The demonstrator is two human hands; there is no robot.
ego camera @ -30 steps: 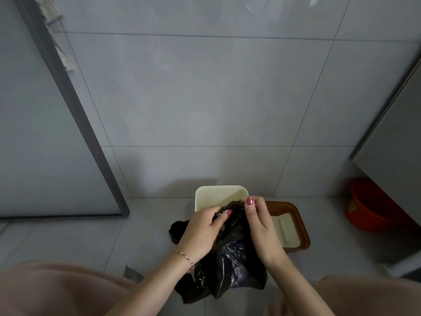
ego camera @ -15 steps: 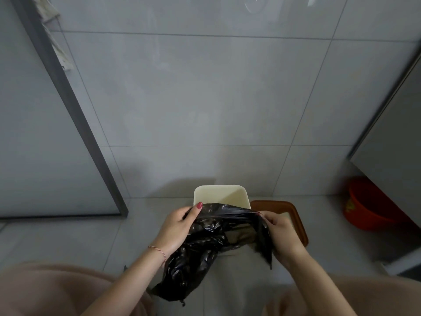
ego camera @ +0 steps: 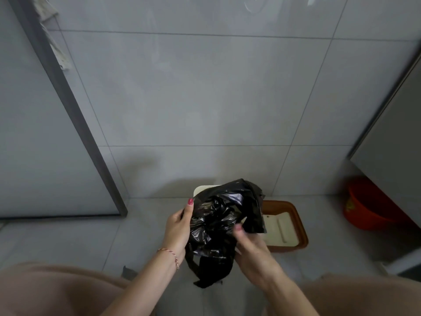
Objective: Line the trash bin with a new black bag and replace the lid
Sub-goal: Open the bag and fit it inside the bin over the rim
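A crumpled black bag (ego camera: 218, 222) hangs in the air over the cream trash bin (ego camera: 200, 189), which stands against the tiled wall and is mostly hidden behind the bag. My left hand (ego camera: 177, 226) grips the bag's left edge, thumb up. My right hand (ego camera: 252, 249) holds the bag's lower right side and is blurred. The brown lid (ego camera: 284, 226) with a cream inner panel lies flat on the floor just right of the bin.
A dark metal frame (ego camera: 68, 106) of a glass panel runs down the left. An orange bucket (ego camera: 373, 206) sits at the right under a grey cabinet (ego camera: 391, 124). My knees fill the bottom corners.
The bag's mouth was stretched wide between both hands; now it has billowed upward and bunched. My right hand has dropped and come in toward the left, lower on the bag.
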